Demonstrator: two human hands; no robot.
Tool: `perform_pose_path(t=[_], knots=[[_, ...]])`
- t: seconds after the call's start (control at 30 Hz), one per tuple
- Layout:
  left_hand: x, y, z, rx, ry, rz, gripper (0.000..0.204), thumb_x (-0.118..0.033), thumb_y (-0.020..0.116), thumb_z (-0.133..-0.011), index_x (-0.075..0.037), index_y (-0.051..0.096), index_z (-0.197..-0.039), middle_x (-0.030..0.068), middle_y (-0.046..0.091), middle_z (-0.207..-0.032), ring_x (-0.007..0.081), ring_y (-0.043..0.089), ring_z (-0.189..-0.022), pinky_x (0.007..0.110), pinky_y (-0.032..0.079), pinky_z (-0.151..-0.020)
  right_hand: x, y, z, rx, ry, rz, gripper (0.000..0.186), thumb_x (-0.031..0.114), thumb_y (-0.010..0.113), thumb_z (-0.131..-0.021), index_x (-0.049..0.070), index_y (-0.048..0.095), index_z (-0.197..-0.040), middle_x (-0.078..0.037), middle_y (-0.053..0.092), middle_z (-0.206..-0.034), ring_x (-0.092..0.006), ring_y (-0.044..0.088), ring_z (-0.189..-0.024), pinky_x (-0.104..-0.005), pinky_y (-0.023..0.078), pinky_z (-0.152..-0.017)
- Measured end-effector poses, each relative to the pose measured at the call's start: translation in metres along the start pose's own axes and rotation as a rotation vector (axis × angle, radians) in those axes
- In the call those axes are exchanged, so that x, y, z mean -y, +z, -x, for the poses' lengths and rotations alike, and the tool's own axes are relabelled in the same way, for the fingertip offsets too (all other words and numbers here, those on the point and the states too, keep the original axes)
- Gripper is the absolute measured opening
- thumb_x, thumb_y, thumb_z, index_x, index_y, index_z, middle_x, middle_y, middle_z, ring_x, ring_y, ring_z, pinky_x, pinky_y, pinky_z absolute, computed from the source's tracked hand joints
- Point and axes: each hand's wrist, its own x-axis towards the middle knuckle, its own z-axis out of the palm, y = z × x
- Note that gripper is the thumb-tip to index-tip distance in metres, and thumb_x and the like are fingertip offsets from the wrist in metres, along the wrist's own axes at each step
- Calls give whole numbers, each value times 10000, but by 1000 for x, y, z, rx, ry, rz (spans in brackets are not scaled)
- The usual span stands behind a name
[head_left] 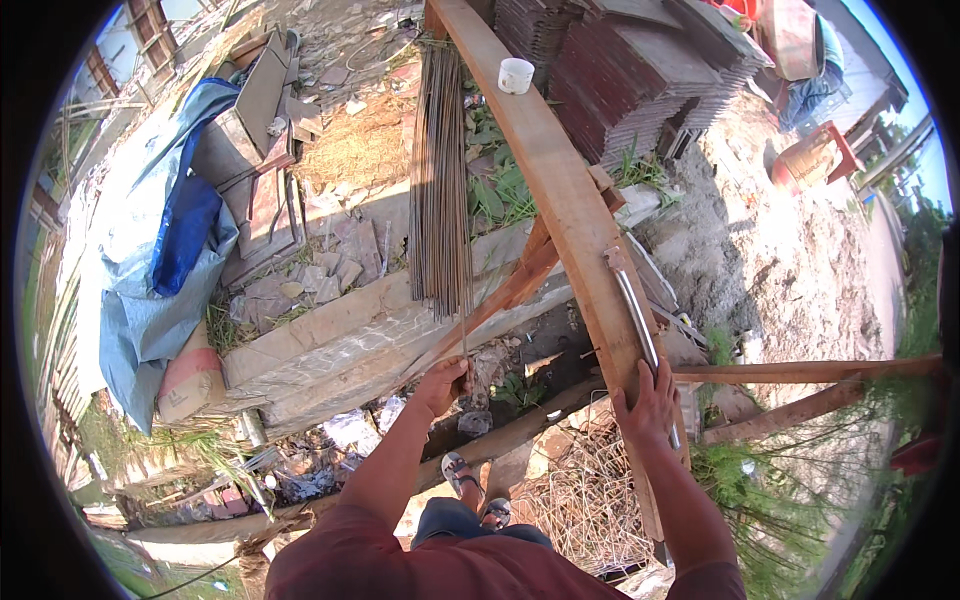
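Observation:
My left hand is closed around the near end of a thin steel rod. That rod runs out of a long bundle of rusty rods, which lies straight ahead. Across the right side stretches a wooden beam, bent by the lens. On its near part lies a silvery metal bar with a rusty far end. My right hand grips this bar, which shows again below the palm. Part of the fingers is hidden.
A white cup stands on the beam's far part. Beyond are stacked brown roof tiles. Bent steel pieces lie in a heap by my feet. At left, a blue tarp hangs near broken boards. Timber braces extend right.

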Motion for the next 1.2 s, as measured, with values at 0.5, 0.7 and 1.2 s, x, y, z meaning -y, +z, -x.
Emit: perform_pose_path(t=[0.5, 0.7, 1.2], knots=[[-98, 194, 229, 388, 319, 388, 222, -309, 567, -922, -96, 554, -863, 17, 554, -774, 136, 512, -669, 301, 419, -620, -2, -1, 18, -111, -1, -59, 608, 387, 602, -766, 91, 482, -1284, -172, 389, -1335, -349, 384, -1236, -509, 319, -1000], [-52, 172, 223, 216, 174, 178, 210, -271, 534, -921, -67, 578, -900, 62, 590, -805, 179, 546, -673, 331, 438, -627, -16, 5, 22, -194, -42, -59, 596, 377, 632, -745, 94, 502, -1252, -172, 349, -1374, -372, 305, -1298, -557, 269, -1027], [-29, 143, 234, -88, 160, -5, 333, -376, 505, -902, -62, 594, -839, 84, 598, -760, 222, 540, -662, 352, 429, -635, -32, -1, 30, -305, -214, -355, 398, 216, 666, -716, 59, 586, -1073, -181, 482, -1270, -356, 395, -1260, -502, 329, -1013]])
